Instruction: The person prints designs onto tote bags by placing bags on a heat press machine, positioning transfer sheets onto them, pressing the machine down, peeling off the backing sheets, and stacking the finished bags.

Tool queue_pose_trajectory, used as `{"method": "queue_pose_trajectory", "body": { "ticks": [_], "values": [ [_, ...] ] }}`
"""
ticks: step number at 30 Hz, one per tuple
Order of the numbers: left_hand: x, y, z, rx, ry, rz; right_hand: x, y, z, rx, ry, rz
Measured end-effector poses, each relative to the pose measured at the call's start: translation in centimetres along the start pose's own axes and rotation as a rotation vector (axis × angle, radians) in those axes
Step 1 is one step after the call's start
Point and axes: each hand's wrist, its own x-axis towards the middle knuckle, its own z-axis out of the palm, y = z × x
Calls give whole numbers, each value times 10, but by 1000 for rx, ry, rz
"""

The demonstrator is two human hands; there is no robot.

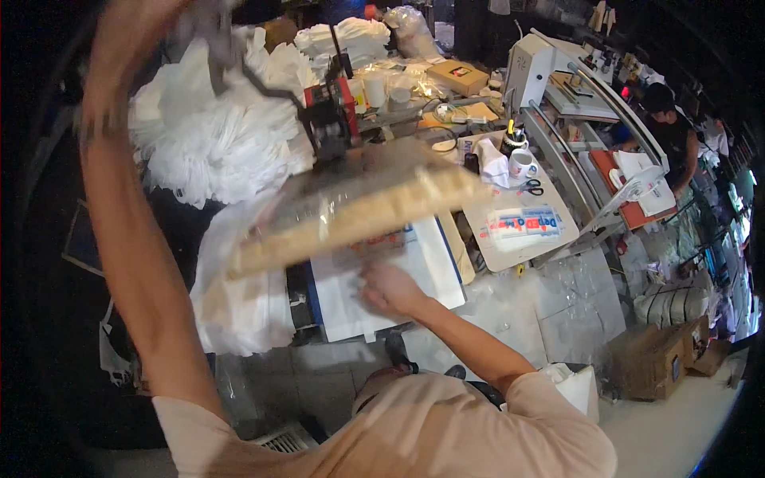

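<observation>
A cluttered workshop is being shown: a pale tiled floor [558, 311] is being lit brightly, cardboard boxes [657, 358] are being kept on it, and white fabric piles [215, 135] are being heaped behind

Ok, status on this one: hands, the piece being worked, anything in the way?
Left hand raised, blurred, at press handle. Right hand flat on white fabric on lower plate. Raised upper platen hangs over it.

Left arm: I have it raised high, elbow nearly straight, left hand [135, 32] blurred at top, grip unclear. Right arm: bent, reaching forward; right hand [388, 288] palm down, fingers curled loosely.
</observation>
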Motion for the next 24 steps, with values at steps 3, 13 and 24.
{"method": "queue_pose_trajectory", "body": {
  "ticks": [3, 13, 24],
  "values": [
    [-86, 69, -6, -336, 20, -34, -25, -87, -84, 399, -312, -134],
    [-342, 218, 63, -885, -603, -188, -17, -164, -150, 206, 20, -294],
    [-410, 247, 85, -762, -452, -393, -40, -105, -60, 78, -119, -6]
  ]
}}
